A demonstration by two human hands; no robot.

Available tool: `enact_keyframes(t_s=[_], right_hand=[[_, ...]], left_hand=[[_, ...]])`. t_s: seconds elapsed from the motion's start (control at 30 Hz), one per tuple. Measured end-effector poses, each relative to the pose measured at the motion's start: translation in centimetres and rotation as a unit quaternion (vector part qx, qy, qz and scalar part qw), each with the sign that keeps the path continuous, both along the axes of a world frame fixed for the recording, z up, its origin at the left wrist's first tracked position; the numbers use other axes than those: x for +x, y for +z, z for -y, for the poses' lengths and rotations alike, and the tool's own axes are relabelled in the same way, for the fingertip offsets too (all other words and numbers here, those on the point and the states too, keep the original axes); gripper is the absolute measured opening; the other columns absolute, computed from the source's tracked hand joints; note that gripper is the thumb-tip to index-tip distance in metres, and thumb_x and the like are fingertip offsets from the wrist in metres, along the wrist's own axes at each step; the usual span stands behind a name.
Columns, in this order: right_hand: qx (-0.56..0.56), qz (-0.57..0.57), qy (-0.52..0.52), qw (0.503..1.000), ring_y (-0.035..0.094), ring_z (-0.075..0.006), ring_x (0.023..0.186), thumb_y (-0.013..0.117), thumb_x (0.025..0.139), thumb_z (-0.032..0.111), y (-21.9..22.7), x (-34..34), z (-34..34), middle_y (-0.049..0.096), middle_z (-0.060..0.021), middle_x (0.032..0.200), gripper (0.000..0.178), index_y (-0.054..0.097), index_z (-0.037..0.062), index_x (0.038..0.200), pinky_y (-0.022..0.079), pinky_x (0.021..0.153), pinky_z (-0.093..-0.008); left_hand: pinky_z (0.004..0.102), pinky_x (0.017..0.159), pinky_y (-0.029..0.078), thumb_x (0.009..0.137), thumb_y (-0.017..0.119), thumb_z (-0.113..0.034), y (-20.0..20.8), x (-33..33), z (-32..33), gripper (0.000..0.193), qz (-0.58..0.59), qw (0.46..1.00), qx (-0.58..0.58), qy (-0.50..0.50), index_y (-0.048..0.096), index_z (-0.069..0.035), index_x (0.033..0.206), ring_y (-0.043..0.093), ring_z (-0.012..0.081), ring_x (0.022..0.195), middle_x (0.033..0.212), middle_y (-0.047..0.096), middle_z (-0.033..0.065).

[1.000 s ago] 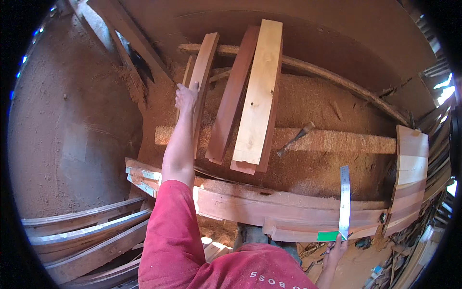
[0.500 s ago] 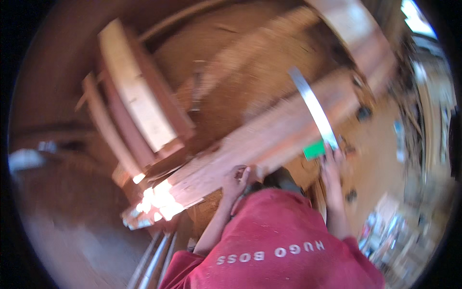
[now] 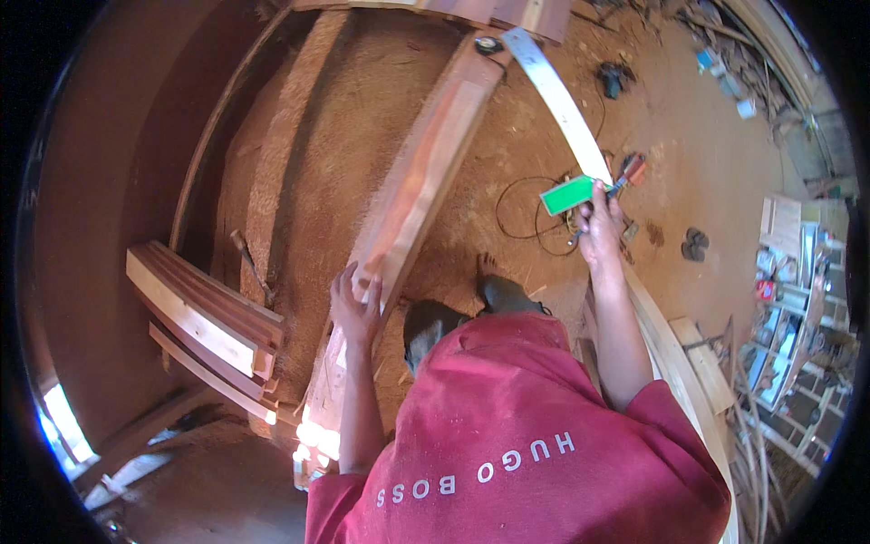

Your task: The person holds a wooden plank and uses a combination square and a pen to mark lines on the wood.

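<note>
A long reddish-brown plank point(image 3: 426, 172) runs from the lower left up to the far middle. My left hand point(image 3: 356, 306) lies on its near part, fingers spread over the top face. Off to the right of the plank, my right hand point(image 3: 598, 222) grips a try square at its corner. Its green stock point(image 3: 569, 195) points left and its long metal blade point(image 3: 557, 95) reaches away toward the plank's far end. A small dark round object point(image 3: 488, 45) sits on that far end.
Stacked boards point(image 3: 204, 308) lie at the left, near a hammer-like tool point(image 3: 252, 267). Cables point(image 3: 521, 213) and an orange-and-dark tool point(image 3: 633, 169) are on the dusty floor beyond my right hand. Pale boards point(image 3: 671, 354) lean at my right; a cluttered shelf point(image 3: 788, 344) stands farther right.
The view has swung round, so the plank now points away from me. My left hand has spread on the plank. The square stays in my right hand, now held farther out.
</note>
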State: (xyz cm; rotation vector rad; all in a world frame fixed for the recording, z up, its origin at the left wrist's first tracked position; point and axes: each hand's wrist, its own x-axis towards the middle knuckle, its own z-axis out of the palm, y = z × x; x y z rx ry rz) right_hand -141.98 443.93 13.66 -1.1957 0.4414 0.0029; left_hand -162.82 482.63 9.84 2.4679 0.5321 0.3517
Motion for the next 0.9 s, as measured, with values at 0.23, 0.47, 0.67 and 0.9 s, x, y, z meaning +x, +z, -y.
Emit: enact_keyframes(t_s=[0.23, 0.47, 0.67, 0.9], right_hand=[[0.023, -0.051, 0.069, 0.996, 0.049, -0.0012, 0.056, 0.068, 0.097, 0.038, -1.8, 0.5, -1.0, 0.057, 0.0065, 0.076, 0.025, 0.060, 0.0137, 0.099, 0.033, 0.042, -0.0159], [-0.036, -0.061, 0.196, 0.978, 0.049, -0.0047, 0.060, 0.065, 0.100, 0.035, -3.8, 1.7, -1.4, 0.057, 0.0053, 0.074, 0.027, 0.064, 0.0076, 0.098, 0.039, 0.052, -0.0220], [-0.066, -0.070, 0.258, 0.961, 0.048, -0.0055, 0.060, 0.064, 0.100, 0.032, -4.1, 4.8, -5.4, 0.054, 0.0050, 0.071, 0.026, 0.065, 0.0058, 0.095, 0.039, 0.053, -0.0242], [-0.086, -0.034, 0.317, 0.944, 0.046, -0.0063, 0.056, 0.065, 0.099, 0.031, -6.3, 7.5, -8.2, 0.051, 0.0048, 0.065, 0.027, 0.066, 0.0043, 0.097, 0.037, 0.050, -0.0278]], left_hand=[[0.0537, 0.108, 0.032, 0.084, 0.076, -0.041, 0.2, 7.4, 10.3, 0.060, -0.036, 0.992, 0.027, -0.119, 0.057, -0.008, 0.130, 0.047, 0.0371, 0.129, 0.136, 0.052, 0.0175], [0.0558, 0.113, 0.028, 0.076, 0.080, -0.049, -0.1, 12.3, 7.9, 0.089, -0.090, 0.987, 0.103, -0.089, 0.042, -0.009, 0.146, 0.037, 0.0422, 0.138, 0.147, 0.041, 0.0228], [0.0574, 0.112, 0.027, 0.074, 0.078, -0.058, -1.7, 14.6, 6.2, 0.100, -0.110, 0.980, 0.131, -0.099, 0.035, -0.010, 0.151, 0.037, 0.0420, 0.138, 0.149, 0.038, 0.0257], [0.0567, 0.112, 0.028, 0.073, 0.080, -0.053, -1.0, 17.8, 7.3, 0.104, -0.194, 0.969, 0.096, -0.121, 0.030, -0.010, 0.153, 0.036, 0.0437, 0.138, 0.150, 0.036, 0.0258]])
